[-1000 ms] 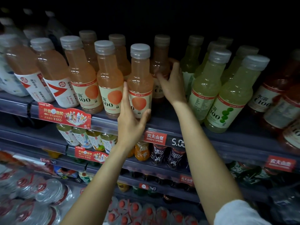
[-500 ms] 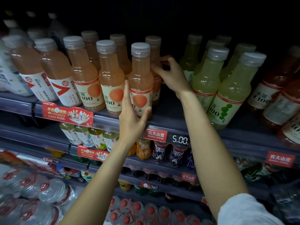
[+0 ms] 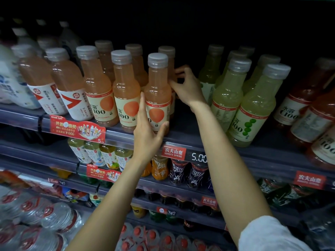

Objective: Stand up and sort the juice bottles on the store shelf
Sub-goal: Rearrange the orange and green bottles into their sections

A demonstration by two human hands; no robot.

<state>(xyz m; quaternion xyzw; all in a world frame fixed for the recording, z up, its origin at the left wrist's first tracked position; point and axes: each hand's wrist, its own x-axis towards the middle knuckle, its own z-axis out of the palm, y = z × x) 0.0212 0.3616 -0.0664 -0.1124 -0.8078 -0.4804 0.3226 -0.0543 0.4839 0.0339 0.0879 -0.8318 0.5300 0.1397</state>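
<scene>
Cupping front bottle [image 3: 157, 98]; hands [image 3: 147, 140] raised.

Both hands [image 3: 146, 136] raised, fingers curled
</scene>
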